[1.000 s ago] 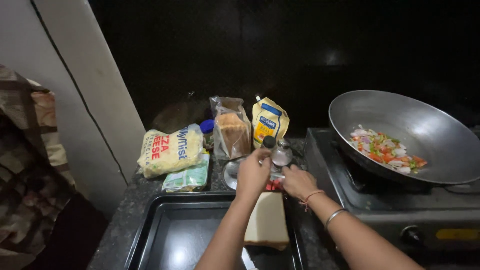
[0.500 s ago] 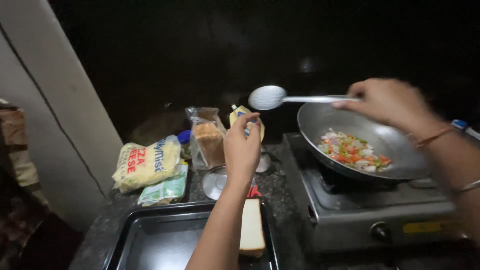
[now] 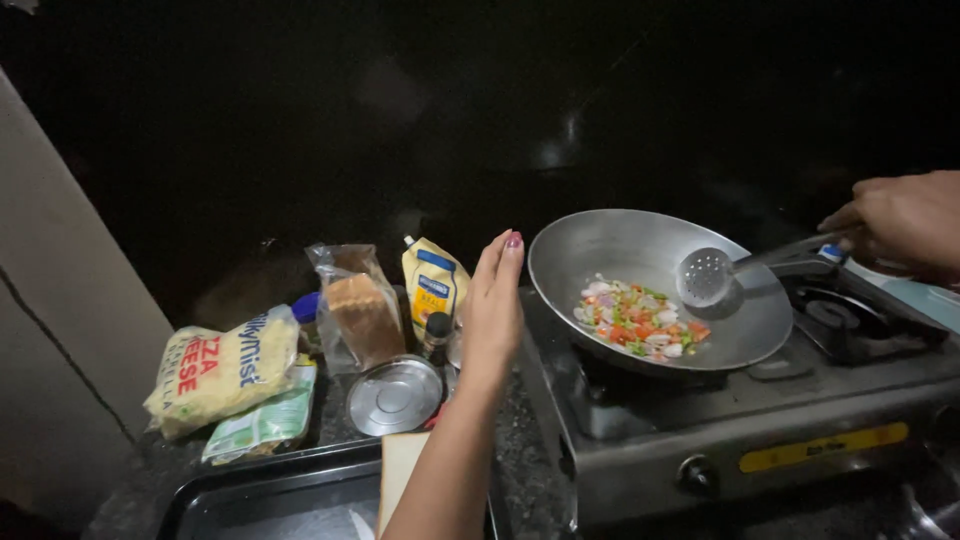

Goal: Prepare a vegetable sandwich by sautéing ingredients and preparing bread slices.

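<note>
Over the stove [image 3: 740,440], right hand [image 3: 900,220] is clamped on the handle of a slotted metal spoon [image 3: 706,277], whose perforated bowl hangs just above chopped vegetables [image 3: 640,325] lying in a grey wok [image 3: 650,285]. Left hand [image 3: 495,305] is raised edge-on beside the wok rim, fingers straight and together, holding nothing. Below it on the dark desk [image 3: 520,450]: a round steel lid [image 3: 395,396], bagged bread [image 3: 358,312], a yellow squeeze pouch [image 3: 432,282], a cheese packet [image 3: 222,370].

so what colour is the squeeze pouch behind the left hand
Yellow with a blue label and white cap, the squeeze pouch shows best in the head view.
</note>
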